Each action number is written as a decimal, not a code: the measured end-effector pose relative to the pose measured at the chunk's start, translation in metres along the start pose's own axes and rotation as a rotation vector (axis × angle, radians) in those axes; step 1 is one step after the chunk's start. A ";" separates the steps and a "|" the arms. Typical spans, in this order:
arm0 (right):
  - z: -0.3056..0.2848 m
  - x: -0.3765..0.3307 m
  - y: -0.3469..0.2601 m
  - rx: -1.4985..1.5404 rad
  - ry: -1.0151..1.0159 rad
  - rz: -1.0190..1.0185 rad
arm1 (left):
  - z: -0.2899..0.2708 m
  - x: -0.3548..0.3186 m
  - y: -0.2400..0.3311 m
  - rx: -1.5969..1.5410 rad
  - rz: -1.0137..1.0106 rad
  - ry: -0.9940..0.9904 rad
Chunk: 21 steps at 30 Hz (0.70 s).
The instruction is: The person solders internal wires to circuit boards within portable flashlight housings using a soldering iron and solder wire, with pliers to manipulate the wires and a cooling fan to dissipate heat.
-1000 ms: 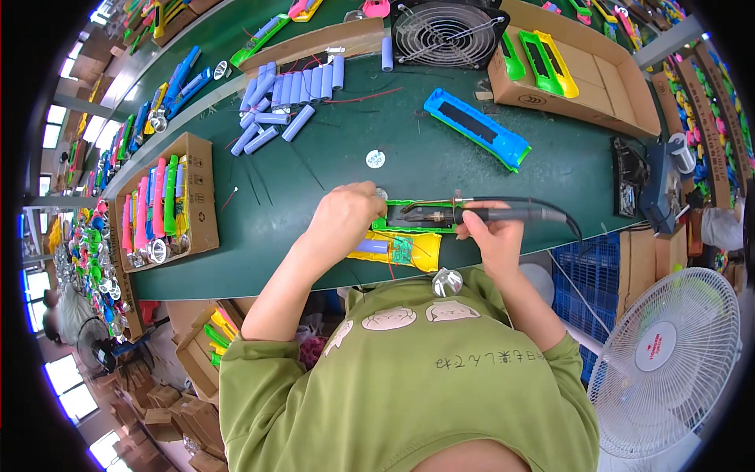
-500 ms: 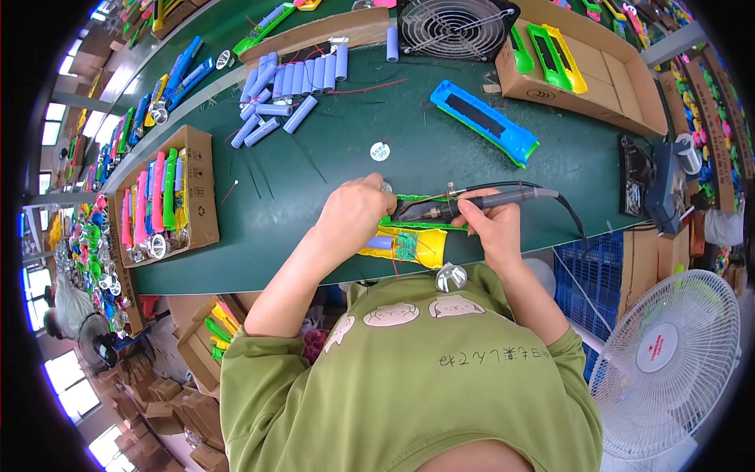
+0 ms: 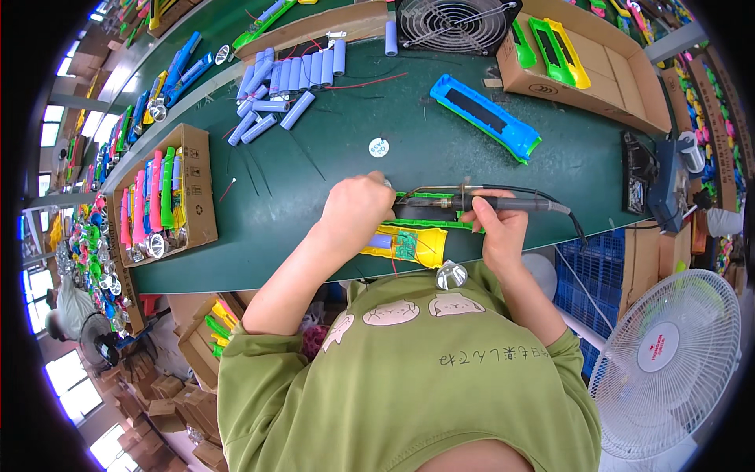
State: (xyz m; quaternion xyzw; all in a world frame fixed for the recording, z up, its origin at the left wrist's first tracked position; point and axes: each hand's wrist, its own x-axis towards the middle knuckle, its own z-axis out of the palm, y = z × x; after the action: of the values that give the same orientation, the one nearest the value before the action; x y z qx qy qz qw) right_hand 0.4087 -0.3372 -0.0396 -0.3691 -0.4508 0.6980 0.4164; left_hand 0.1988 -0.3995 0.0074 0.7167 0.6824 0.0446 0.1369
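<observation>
Right hand grips the soldering iron, lying left-right (tip pointing left); left hand clenches over the green casing.

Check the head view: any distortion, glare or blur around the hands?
Head view: strong fisheye, the table edge bows and a black rim rings the frame; centre sharp, left hand and right hand on the soldering iron unblurred; light even, windows at lower left blown out.

Brown cartons left; right
</observation>
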 end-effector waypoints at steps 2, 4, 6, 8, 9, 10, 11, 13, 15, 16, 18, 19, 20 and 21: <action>0.000 0.000 0.000 0.001 0.000 -0.008 | 0.002 0.000 0.001 0.025 0.002 0.009; 0.001 -0.001 -0.001 0.006 0.000 -0.016 | 0.004 -0.001 0.000 0.049 0.005 0.018; 0.000 -0.001 -0.001 0.014 0.002 -0.013 | 0.006 -0.003 -0.002 0.033 0.027 0.081; 0.000 0.000 -0.001 0.022 0.001 -0.012 | 0.005 -0.003 -0.002 0.008 0.020 0.078; -0.001 0.000 0.000 0.026 -0.007 -0.011 | 0.004 -0.003 -0.002 -0.016 0.013 0.079; -0.001 -0.001 0.000 0.029 -0.015 -0.010 | 0.001 -0.003 -0.003 -0.015 0.012 0.078; -0.001 0.000 0.000 0.031 -0.014 -0.011 | -0.002 -0.003 -0.005 -0.100 0.016 0.038; -0.001 0.000 0.000 0.020 -0.014 0.015 | -0.008 -0.006 -0.010 -0.184 0.020 -0.002; -0.001 -0.001 0.000 0.023 -0.014 0.013 | -0.012 -0.011 -0.015 -0.361 0.104 0.018; -0.002 -0.002 0.000 0.025 -0.016 0.012 | -0.015 -0.013 -0.014 -0.361 0.107 0.017; -0.003 -0.002 0.001 0.015 -0.024 0.008 | -0.022 -0.018 -0.011 -0.414 0.057 -0.004; -0.003 -0.002 0.002 0.006 -0.033 0.004 | -0.023 -0.018 -0.010 -0.413 0.060 -0.006; -0.003 -0.002 0.001 0.006 -0.036 0.005 | -0.025 -0.019 -0.010 -0.348 0.064 0.007; -0.002 -0.003 0.001 0.001 -0.043 0.002 | -0.026 -0.020 -0.009 -0.282 0.069 0.019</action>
State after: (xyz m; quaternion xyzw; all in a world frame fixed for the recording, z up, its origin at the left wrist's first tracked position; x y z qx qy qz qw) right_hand 0.4115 -0.3391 -0.0406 -0.3541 -0.4591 0.7064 0.4061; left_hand 0.1818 -0.4152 0.0324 0.7129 0.6455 0.1514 0.2284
